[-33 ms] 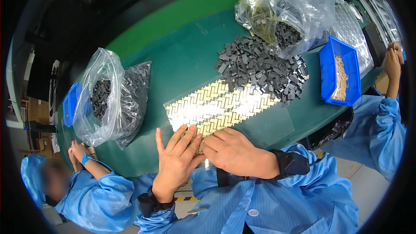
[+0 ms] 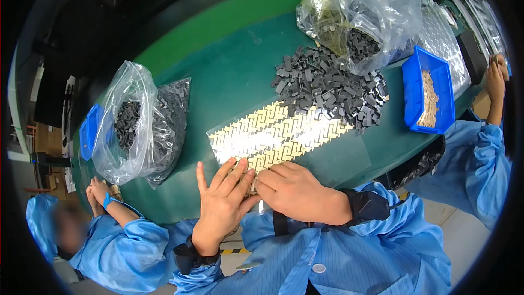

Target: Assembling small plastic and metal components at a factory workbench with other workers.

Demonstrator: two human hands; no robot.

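Observation:
A clear sheet bearing rows of pale yellow, interlocking cut pieces [image 2: 319, 134] lies on the green table in front of me. My left hand [image 2: 222, 202] rests on its near left corner, palm down with the fingers stretched out. Right beside it, my right hand [image 2: 295, 192] is closed, its fingers curled down at the sheet's near edge. Whatever those fingertips pinch is hidden beneath the hand. Touching the sheet's far edge is a heap of small dark grey rectangular blocks [image 2: 314, 76].
Clear plastic bags of dark blocks stand at the left [image 2: 169, 131] and back right [image 2: 376, 16]. A blue bin [image 2: 445, 106] holding small tan pieces is on the right. Co-workers sit at the left [image 2: 125, 240] and right [image 2: 464, 169], close to the table.

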